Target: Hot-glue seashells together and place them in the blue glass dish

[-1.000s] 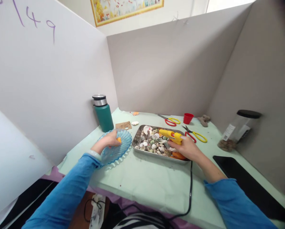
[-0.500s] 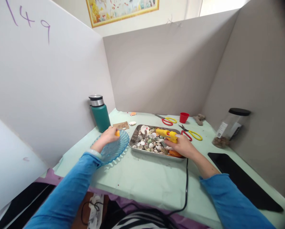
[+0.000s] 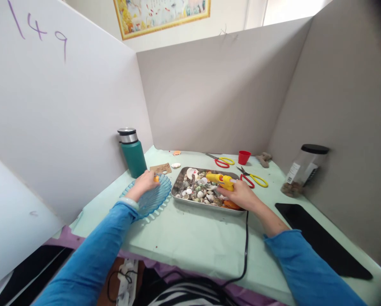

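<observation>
My right hand (image 3: 240,194) is wrapped round a yellow glue gun (image 3: 220,180), its nozzle pointing left above a metal tray (image 3: 187,201). The tray is full of seashells (image 3: 200,194), with orange ones at its right end. Over a blue scalloped glass plate (image 3: 155,203), my left hand (image 3: 145,183) is closed on a small orange piece (image 3: 156,179). Only a bit of that piece shows past the fingers, so its kind is unclear. Whether the left hand touches the plate I cannot tell.
A green bottle (image 3: 133,158) stands behind the plate. Two pairs of scissors (image 3: 255,179), a red cup (image 3: 244,157) and a driftwood-like piece (image 3: 264,159) lie beyond the tray. At right are a clear jar (image 3: 300,176) and a black mat (image 3: 317,238). The black cord (image 3: 246,246) runs to the front edge.
The whole view has shifted slightly. Both hands keep their grips and stay in nearly the same places over the plate and the tray.
</observation>
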Demonstrator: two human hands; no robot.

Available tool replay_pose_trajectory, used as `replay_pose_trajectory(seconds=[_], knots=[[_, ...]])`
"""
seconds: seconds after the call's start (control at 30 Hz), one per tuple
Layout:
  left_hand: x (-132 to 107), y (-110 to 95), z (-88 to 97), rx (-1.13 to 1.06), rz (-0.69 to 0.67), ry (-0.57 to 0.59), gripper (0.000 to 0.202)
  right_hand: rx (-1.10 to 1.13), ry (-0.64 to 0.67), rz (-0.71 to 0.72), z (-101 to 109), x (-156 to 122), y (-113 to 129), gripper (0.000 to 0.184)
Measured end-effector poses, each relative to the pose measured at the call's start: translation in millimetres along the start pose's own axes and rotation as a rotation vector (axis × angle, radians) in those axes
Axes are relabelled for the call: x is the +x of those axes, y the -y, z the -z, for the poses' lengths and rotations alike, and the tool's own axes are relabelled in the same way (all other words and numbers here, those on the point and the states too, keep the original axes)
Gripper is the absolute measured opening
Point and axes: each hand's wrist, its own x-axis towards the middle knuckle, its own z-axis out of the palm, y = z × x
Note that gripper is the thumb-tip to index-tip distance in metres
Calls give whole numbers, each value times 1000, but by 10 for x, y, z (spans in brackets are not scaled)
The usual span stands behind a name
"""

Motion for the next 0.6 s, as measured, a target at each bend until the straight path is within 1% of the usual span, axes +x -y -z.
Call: replay_pose_trajectory(seconds=[0.07, 0.13, 0.2, 0.23, 0.3, 0.33, 0.4, 0.47, 0.53, 0.6], knots=[[10, -13, 23, 17, 3, 14, 47, -8, 4, -1, 3, -2, 10, 25], [10, -27, 67, 4, 7, 33, 48, -26, 14, -17, 8, -6, 20, 28], [-16, -63, 134, -77, 12, 30, 51, -43, 30, -31, 8, -9, 21, 32], [-45, -99, 173, -157, 12, 19, 51, -40, 36, -35, 4, -8, 16, 33], [-139, -221, 252, -407, 7, 2, 50, 3, 34, -49, -8, -5, -1, 34], [-202, -308, 286, -584, -6, 22, 50, 45, 31, -64, -14, -3, -9, 35], [-339, -524, 332, -978, -57, 136, 49, 178, 20, -106, -21, -3, -9, 38], [-461, -763, 339, -1349, -115, 279, 43, 339, 3, -123, -14, -15, 25, 41], [-540, -990, 303, -1610, -144, 389, 35, 481, -13, -90, 4, -39, 88, 43], [-571, -1181, 238, -1772, -127, 435, 26, 568, -12, -49, 21, -70, 157, 42]])
